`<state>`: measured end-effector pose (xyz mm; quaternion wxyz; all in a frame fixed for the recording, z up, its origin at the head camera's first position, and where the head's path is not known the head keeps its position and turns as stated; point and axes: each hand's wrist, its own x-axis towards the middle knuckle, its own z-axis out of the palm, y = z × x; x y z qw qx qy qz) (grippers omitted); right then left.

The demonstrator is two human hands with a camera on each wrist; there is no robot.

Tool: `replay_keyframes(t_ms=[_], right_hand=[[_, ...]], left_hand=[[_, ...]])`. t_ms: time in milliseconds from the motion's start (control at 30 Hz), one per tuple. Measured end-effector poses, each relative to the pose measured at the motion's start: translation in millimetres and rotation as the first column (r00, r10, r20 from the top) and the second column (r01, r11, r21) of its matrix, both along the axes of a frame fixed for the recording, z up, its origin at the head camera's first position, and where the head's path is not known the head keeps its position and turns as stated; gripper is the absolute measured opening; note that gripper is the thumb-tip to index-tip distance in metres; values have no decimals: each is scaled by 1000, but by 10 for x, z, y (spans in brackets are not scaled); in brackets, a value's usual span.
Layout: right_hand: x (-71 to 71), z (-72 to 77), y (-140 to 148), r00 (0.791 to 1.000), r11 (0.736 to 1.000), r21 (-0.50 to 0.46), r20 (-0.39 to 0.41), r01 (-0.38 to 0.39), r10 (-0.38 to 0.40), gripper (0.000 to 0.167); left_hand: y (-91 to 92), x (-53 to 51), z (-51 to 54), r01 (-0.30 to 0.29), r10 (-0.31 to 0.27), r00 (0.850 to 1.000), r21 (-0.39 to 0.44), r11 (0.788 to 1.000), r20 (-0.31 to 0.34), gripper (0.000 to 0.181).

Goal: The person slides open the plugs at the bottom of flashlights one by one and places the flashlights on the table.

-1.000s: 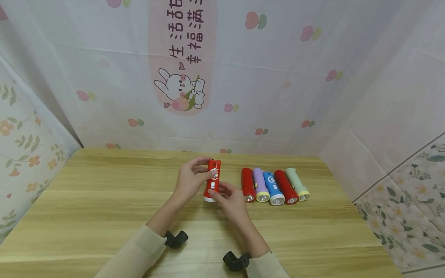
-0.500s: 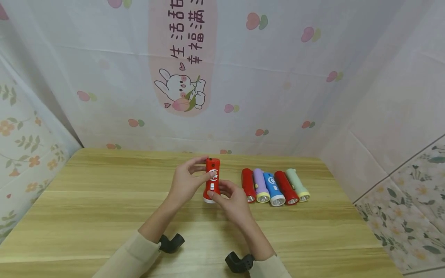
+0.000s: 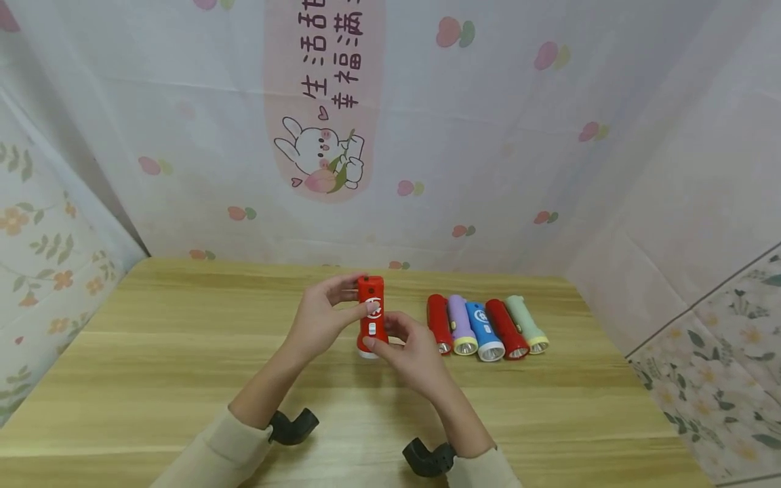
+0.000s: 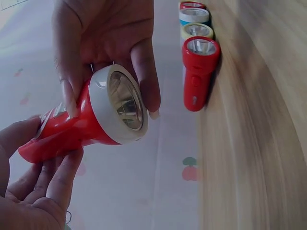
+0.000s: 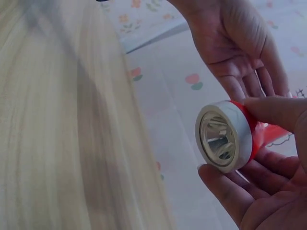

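Both hands hold a red flashlight (image 3: pixel 371 318) with a white lens rim, its head end pointing down toward me. My left hand (image 3: pixel 322 315) grips the tail half, thumb across the white printed emblem. Around the head end is my right hand (image 3: pixel 415 349), its thumb on the body below the white switch. The left wrist view shows the clear lens (image 4: pixel 127 101) and silver reflector, with right fingers either side of the white rim. In the right wrist view the flashlight's white rim (image 5: pixel 242 136) sits between the right thumb and fingers; the lamp is unlit.
Right of the hands, several flashlights lie side by side on the wooden table (image 3: pixel 213 352): red (image 3: pixel 438 322), purple (image 3: pixel 460 322), blue (image 3: pixel 484 331), red (image 3: pixel 506 329) and pale green (image 3: pixel 526 322). A printed curtain (image 3: pixel 457 135) hangs behind the table's back edge.
The held flashlight has shifted slightly left and tilted a little, its tail end showing more. Both forearms have spread slightly apart. The grip of both hands and the row of flashlights look the same.
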<state>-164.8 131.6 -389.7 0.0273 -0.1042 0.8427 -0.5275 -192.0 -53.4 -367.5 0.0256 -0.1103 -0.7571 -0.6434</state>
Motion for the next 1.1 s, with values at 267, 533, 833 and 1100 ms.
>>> replay_keyframes(t_ms=[267,533,833,1100], right_hand=[[-23,100,21,1000,1000,7,-26,-15,15,45],[16,154,41,997,998,6,-50,-58,59,39],[-2,213,68,994,997,32,-87,-69,71,39],[-11,262,65,987,995,60,-131,-83,90,36]], left_hand=[[-16,48,97,28,-28,999,28,999,-33,51],[-25,145,150,48,-46,997,21,999,-68,48],[-14,149,209,83,-82,993,16,996,-80,47],[-41,181,288,127,-125,987,15,992,-97,52]])
